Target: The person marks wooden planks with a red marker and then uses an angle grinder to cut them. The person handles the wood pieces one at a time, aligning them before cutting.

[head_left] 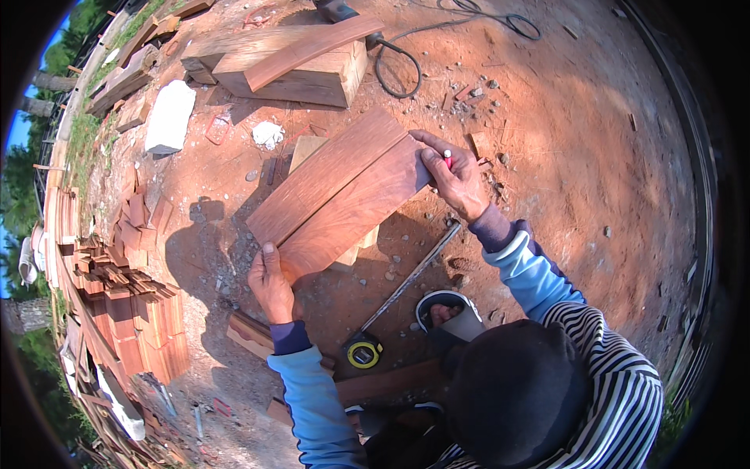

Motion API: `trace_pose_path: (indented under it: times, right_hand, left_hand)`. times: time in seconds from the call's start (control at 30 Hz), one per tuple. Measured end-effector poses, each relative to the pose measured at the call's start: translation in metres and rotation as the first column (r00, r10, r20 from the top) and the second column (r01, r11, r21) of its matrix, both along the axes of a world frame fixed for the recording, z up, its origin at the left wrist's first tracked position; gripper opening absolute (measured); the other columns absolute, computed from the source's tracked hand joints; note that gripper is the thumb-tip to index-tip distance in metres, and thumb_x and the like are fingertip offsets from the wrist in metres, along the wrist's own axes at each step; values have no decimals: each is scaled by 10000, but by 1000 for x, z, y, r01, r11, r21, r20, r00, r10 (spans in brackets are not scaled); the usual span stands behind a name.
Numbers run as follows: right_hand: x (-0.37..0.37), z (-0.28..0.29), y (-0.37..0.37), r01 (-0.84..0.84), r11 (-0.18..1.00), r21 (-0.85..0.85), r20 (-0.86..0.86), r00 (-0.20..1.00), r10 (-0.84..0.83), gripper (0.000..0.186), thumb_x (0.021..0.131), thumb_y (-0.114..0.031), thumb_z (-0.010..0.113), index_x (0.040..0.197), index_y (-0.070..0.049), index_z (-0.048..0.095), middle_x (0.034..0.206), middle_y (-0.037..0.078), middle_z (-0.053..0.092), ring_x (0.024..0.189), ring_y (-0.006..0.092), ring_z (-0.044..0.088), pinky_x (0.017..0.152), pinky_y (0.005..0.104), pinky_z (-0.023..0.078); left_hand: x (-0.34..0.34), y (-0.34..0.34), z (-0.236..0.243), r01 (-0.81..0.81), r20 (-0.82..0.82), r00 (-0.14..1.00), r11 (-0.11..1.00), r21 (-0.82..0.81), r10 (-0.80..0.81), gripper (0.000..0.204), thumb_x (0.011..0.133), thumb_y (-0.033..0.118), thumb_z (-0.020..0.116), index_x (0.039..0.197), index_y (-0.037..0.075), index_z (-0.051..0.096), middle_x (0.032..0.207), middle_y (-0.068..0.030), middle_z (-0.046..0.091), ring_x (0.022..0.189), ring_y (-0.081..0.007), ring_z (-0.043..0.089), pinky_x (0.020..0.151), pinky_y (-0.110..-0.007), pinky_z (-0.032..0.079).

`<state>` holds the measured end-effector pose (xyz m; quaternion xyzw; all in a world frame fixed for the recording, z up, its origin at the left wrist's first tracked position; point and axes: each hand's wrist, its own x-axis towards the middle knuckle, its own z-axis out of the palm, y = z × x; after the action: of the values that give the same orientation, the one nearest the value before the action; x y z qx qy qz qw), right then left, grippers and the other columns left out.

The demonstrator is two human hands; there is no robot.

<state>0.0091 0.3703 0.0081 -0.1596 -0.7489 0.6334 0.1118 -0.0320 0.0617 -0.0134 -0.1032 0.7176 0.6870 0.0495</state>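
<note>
Head view: nearest, a foot in dark, white-rimmed, open-toed footwear stands just beside a round black-and-yellow tape measure, whose long narrow blade is drawn out over the reddish earth. A misplaced step could bend the blade.

The bare left hand is clamped on the lower-left end of two flat reddish-brown wooden boards lying side by side, its thumb on the upper face near the dark seam. The bare right hand is closed at their upper-right end, thumb on the nearer board's corner; a slim red marking stick with a pale tip lodges among its fingers. The boards span the gap between the hands, over a pale wooden piece; whether they rest on it cannot be told.

Judged risks: if either hand loosens, the boards could slide along the seam and lose alignment; the shared hold could let the stick drop or leave a stray mark.

Farther left lies a heap of reddish-brown wood pieces. Beyond the boards lie a white rough-edged block and a thick squared pale timber bearing a slightly curved reddish plank, which could slip if knocked. Beside it, a looped black cable could catch a foot.
</note>
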Motion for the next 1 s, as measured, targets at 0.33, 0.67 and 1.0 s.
trace_pose_path:
  times: [0.33,0.67,1.0]
  right_hand:
    - [-2,-11,0,25,998,61,-38,999,-22,335,933,-209,518,1210,-38,597,740,43,601,706,106,548,671,264,467]
    - [-2,-1,-3,33,987,158,-44,999,-26,316,916,-159,500,1183,-21,597,742,92,604,715,145,578,693,291,480]
    - [-3,-8,0,26,974,223,-87,996,-6,329,907,-158,490,1196,-39,593,798,154,643,752,209,635,720,317,498]
  left_hand:
    - [-1,1,4,-15,31,999,999,-51,17,375,974,292,520,1007,-62,637,901,-65,641,807,-114,551,734,-260,450]
    - [0,1,5,-17,35,999,999,-37,18,362,977,282,508,1003,-57,631,891,-58,631,789,-114,536,725,-266,439]
    - [-1,-3,-1,9,7,1000,999,-43,-9,356,983,289,492,1042,-44,603,940,-65,617,835,-126,533,763,-276,437]
